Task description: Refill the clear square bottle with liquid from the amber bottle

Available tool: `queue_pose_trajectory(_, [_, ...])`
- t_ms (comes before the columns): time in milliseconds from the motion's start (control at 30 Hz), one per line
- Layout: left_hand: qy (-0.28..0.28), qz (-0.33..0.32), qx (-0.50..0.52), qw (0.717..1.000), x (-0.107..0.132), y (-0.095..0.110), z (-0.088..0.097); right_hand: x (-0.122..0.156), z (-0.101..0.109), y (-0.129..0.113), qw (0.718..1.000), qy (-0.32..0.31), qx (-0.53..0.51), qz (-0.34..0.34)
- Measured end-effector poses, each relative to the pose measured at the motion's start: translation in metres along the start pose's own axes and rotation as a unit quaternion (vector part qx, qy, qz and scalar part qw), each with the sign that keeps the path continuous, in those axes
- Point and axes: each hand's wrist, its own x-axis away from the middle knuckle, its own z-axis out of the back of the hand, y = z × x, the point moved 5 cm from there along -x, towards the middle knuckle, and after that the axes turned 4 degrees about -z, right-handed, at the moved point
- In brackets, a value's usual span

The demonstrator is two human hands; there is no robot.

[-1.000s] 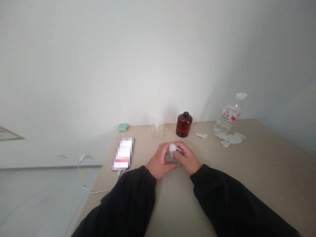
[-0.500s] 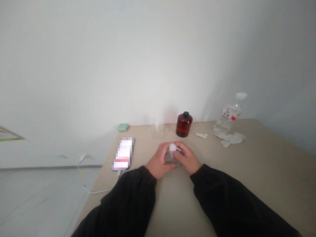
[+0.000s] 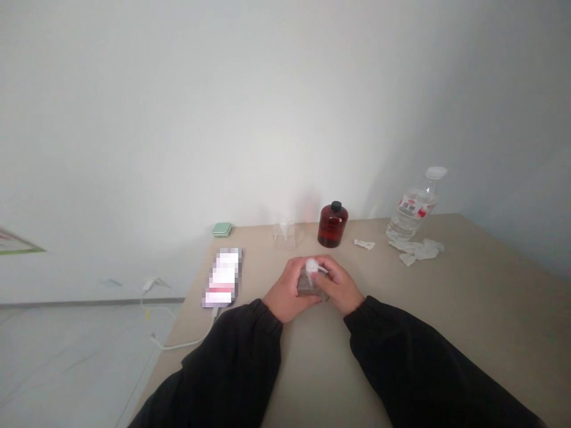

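Between my two hands is a clear, square pump bottle with a white pump head whose spout points right. My left hand wraps round its left side, thumb along the near face. From the right, my right hand closes on the bottle's upper part, its thumb against the pump head. The far fingers of both hands are partly hidden behind the bottle. Beyond them stand a second clear square container with a white piece in it and a dark red bottle with a black cap.
A phone with a white cable lies at the left table edge, a small green case behind it. At the right, a water bottle stands by crumpled tissue; a smaller scrap lies nearby. The wall borders the table's back.
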Motion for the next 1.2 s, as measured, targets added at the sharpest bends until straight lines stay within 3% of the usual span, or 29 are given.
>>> queue_pose_trajectory(1200, [0.007, -0.002, 0.001, 1.000, 0.0002, 0.0007, 0.0011, -0.0009, -0.0009, 0.0010, 1.000, 0.000, -0.005, -0.003])
